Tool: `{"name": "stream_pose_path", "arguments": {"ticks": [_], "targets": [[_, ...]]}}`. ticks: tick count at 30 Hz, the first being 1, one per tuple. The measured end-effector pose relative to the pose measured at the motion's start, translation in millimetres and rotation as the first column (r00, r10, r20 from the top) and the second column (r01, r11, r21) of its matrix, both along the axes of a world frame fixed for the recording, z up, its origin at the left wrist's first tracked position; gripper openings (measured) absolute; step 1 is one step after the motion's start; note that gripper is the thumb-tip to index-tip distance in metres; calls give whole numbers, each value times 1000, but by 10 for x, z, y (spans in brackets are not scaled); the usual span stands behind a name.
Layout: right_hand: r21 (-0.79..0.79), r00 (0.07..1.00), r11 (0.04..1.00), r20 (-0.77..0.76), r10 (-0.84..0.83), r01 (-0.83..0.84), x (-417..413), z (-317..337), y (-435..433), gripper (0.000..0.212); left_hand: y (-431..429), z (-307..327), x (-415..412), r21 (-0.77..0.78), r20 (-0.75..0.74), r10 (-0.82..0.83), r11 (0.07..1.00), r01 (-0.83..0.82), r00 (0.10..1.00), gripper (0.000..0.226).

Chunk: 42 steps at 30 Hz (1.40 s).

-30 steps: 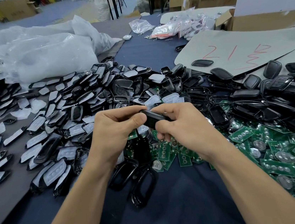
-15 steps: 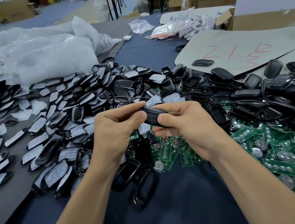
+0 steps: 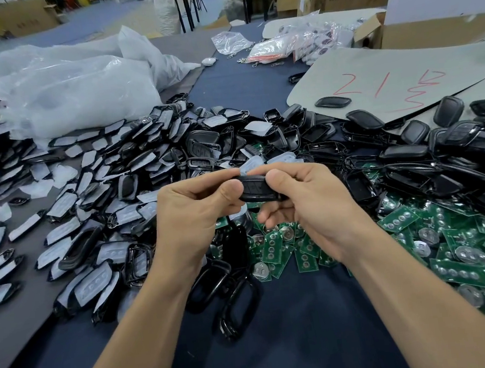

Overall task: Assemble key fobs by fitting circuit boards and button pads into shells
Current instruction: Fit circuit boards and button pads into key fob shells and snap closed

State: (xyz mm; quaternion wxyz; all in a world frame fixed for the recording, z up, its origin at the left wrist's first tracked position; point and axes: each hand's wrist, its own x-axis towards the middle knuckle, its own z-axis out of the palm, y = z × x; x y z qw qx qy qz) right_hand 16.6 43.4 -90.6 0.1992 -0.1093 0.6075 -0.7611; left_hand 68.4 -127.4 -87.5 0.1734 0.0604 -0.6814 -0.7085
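Observation:
A black key fob point(image 3: 254, 188) is held above the table between both hands, its button face towards me. My left hand point(image 3: 192, 217) pinches its left end with thumb and forefinger. My right hand point(image 3: 304, 203) grips its right end, thumb on top, fingers curled beneath. Green circuit boards point(image 3: 273, 245) lie in a heap under and right of the hands. Black shells with white button pads point(image 3: 94, 281) are spread over the left. Empty black shell frames point(image 3: 238, 309) lie just in front of my wrists.
Black fob shells point(image 3: 460, 151) are piled at the right. A grey sheet with red writing point(image 3: 390, 80) lies behind them, one shell point(image 3: 332, 101) on it. Clear plastic bags point(image 3: 77, 91) sit at the back left, cardboard boxes point(image 3: 441, 21) back right. Dark blue cloth point(image 3: 286, 355) covers the near table.
Both hands have lifted the fob slightly and turned it, so its button face now shows. The right thumb has shifted onto the fob's top.

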Motion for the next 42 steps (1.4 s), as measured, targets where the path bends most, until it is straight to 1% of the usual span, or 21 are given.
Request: {"name": "stream_pose_path", "arguments": {"ticks": [1,3,4,5,7,10,12,14,16,17,20,23,28,30,32,35,36,37,39,41,42], "targets": [[48,999,999,-41,-13,15,-4,-6,-7,25,6,-4,-6,14,14,11,1000,-11,1000,15],[198,983,976,-176,-55,90,-24,-24,9,17,13,-20,-29,44,52,28,999,-30,998,14],[269,967,954,-248,-66,134,-29,-32,26,21,16,-26,-39,51,69,31,998,-34,997,13],[318,949,933,-307,-69,170,-35,-40,42,31,15,-33,-48,51,82,34,998,-38,996,14],[362,918,906,-391,-65,218,-31,-47,61,40,6,-53,-59,38,104,44,998,-48,994,21],[331,891,911,-447,-78,246,-13,-62,54,38,-9,-44,-53,77,117,-4,997,-5,993,21],[301,900,927,-429,-76,222,-15,-64,39,35,-23,-46,-43,103,96,-93,991,83,991,39],[265,921,948,-385,-65,178,-29,-69,23,33,-22,-49,-39,84,87,-143,987,136,986,55],[251,935,957,-352,-50,145,-40,-83,6,28,-20,-66,-48,55,80,-122,991,118,989,62],[253,940,959,-340,-38,130,-44,-94,1,29,-24,-71,-52,63,76,-107,993,103,991,61],[261,950,960,-313,-19,105,-51,-115,-4,33,-46,-103,-61,105,73,-92,991,85,993,58],[271,950,957,-312,-11,100,-61,-106,5,33,-57,-116,-61,98,78,-94,991,86,993,55],[296,934,940,-352,-58,170,-24,-90,8,32,-39,-108,-66,93,78,-74,993,67,994,56],[307,916,925,-390,-91,223,-13,-81,17,33,-24,-82,-53,112,79,-74,992,65,994,47],[335,890,900,-442,-111,278,5,-77,6,36,-9,-60,-50,148,93,-62,988,48,994,29],[360,855,875,-508,-107,323,54,-85,-38,38,12,-52,-71,153,124,12,988,-31,992,9],[365,851,872,-515,-104,327,60,-86,-54,36,21,-48,-76,147,127,34,988,-53,991,8],[369,855,871,-509,-102,323,57,-87,-62,34,27,-46,-76,125,125,53,990,-69,991,15],[335,901,901,-417,-120,275,16,-82,-62,24,35,-46,-67,66,99,66,995,-72,993,27],[245,966,954,-233,-113,171,-26,-61,-37,15,54,-41,-48,10,56,61,998,-61,997,29],[211,981,969,-172,-91,127,-40,-52,-23,15,62,-44,-45,-6,38,60,998,-60,997,29]]}}
